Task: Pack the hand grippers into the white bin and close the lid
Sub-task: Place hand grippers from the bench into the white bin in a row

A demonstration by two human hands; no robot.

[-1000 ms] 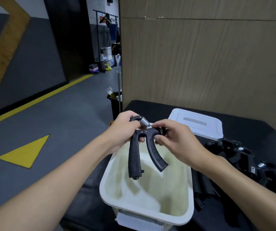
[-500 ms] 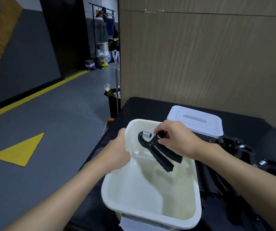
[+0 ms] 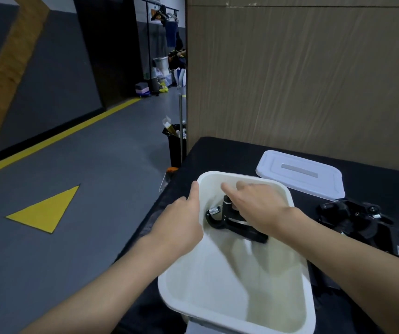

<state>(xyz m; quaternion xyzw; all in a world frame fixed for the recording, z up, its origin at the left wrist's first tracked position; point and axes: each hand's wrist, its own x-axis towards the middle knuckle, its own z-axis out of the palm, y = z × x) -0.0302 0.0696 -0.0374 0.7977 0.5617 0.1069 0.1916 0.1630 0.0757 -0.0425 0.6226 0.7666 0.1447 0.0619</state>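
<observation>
- Now the left grip (image 3: 181, 222) holds the white bin (image 3: 229, 285) by its left wall. The thumb lies along the rim and the fingers are hidden on the outer side. This hold probably steadies the bin, which stands close to the left edge of the black counter (image 3: 217, 150).
- Inside the bin's far end, the right grip (image 3: 258, 206) hangs slack, with fingers spread and nothing in it. It sits just above the hand gripper (image 3: 232, 225); whether the palm touches the gripper's knob cannot be told.
- That hand gripper lies on its side on the bin floor, spring to the left and handles running right and nearer. It is the only thing visible in the bin, and the near half of the floor is bare.
- Off the bin, the lid (image 3: 302, 174) lies flat on the counter, just beyond the far right corner. This leaves the mouth free for loading.
- A pile of black hand grippers (image 3: 357, 218) waits on the counter to the right of the bin, on the right arm's side. Packing looks barely begun.
</observation>
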